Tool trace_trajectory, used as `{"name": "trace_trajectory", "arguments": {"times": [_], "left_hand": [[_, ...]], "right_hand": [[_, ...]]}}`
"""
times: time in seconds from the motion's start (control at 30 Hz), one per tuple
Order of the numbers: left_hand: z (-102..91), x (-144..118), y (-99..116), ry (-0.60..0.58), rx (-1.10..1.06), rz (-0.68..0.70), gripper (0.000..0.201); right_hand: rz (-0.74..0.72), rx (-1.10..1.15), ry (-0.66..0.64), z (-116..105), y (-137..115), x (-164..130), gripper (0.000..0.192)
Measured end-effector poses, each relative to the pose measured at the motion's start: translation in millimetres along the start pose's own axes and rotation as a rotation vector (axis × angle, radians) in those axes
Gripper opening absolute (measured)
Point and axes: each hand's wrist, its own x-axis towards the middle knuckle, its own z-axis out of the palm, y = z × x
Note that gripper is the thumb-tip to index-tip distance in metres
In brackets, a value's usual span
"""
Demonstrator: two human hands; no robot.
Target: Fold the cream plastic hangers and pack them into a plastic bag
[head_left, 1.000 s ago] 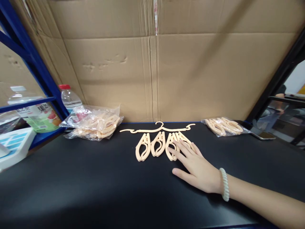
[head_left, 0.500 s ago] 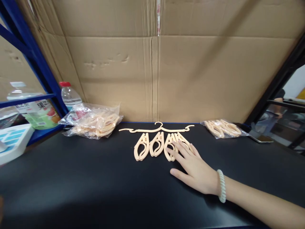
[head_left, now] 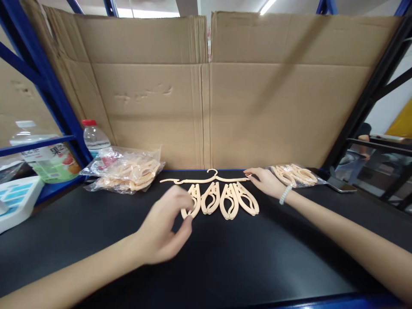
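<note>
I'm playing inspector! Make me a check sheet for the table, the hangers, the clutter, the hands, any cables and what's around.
Surface: black tabletop, with some shine from the light.
Hangers: one opened hanger at the back; four folded hangers in a row nearer the front.
Clutter: bagged hangers at left and right; red-capped bottle behind the left bag; flat device, maybe a phone, far right.
Hands: left hand blurred, thumb and fingers apart, partly covering the leftmost folded hanger; right hand at the opened hanger's right end, grip unclear.
Cables: nothing seen.
Surroundings: cardboard behind; blue frame at left.
</note>
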Motion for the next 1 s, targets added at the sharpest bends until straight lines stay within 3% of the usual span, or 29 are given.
{"name": "trace_trajectory", "arguments": {"times": [0.13, 0.33, 0.57, 0.77, 0.87, 1.0], "left_hand": [[3.6, 11, -20, -0.120, 0.196, 0.128, 0.013], [0.9, 5, -28, -0.086, 0.098, -0.029, 0.008], [4.1, -2, -23, -0.115, -0.014, -0.111, 0.004], [0.9, 2, -25, 0.019, -0.200, -0.256, 0.017], [2.0, 3, -25, 0.088, -0.336, -0.386, 0.035], [6.7, 1, -24, 0.278, -0.522, -0.549, 0.054]], "right_hand": [[-0.121, -0.020, -0.114, 15, 18, 17, 0.025], [-0.153, -0.051, -0.111, 28, 15, 17, 0.026], [-0.077, -0.067, -0.018, 17, 7, 10, 0.016], [0.035, -0.060, 0.139, -9, -4, 0, 0.016], [0.071, 0.002, 0.196, -24, -15, -18, 0.019], [0.078, 0.075, 0.232, -28, -34, -50, 0.021]]}}
